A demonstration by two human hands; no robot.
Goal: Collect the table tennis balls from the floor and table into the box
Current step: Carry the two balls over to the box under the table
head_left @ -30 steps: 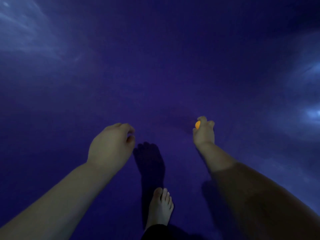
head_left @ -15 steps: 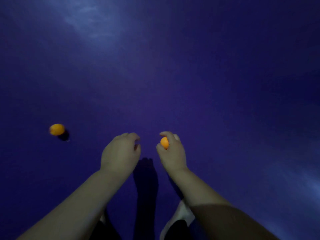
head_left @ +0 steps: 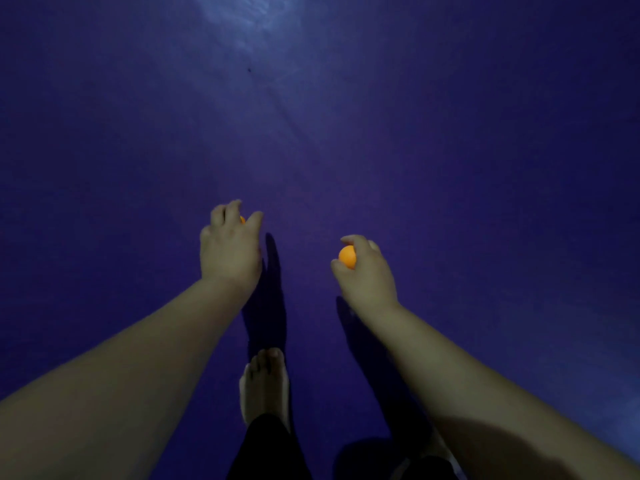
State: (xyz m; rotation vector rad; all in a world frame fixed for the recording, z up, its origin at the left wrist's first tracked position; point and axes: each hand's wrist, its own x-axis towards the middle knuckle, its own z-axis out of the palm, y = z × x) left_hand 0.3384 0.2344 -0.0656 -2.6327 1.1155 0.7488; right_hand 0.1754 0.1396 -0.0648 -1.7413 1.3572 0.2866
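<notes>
Two orange table tennis balls show in the head view over a dark blue floor (head_left: 450, 168). My right hand (head_left: 369, 275) holds one ball (head_left: 347, 257) between thumb and curled fingers, above the floor at centre right. My left hand (head_left: 230, 244) reaches down at centre left with its fingers curled round a second ball (head_left: 242, 220). Only a thin orange sliver of that ball shows between the fingers, so I cannot tell whether it is lifted off the floor. The box and the table are out of view.
My bare foot (head_left: 265, 382) stands on the floor just below and between my hands, with a dark trouser leg (head_left: 266, 448) under it. Shadows of both arms fall on the floor. A pale light patch (head_left: 249, 15) lies at the top.
A loose ball that lay on the floor to the left is now under my left hand's curled fingers. My right hand has kept its ball and moved right. The view has swung left.
</notes>
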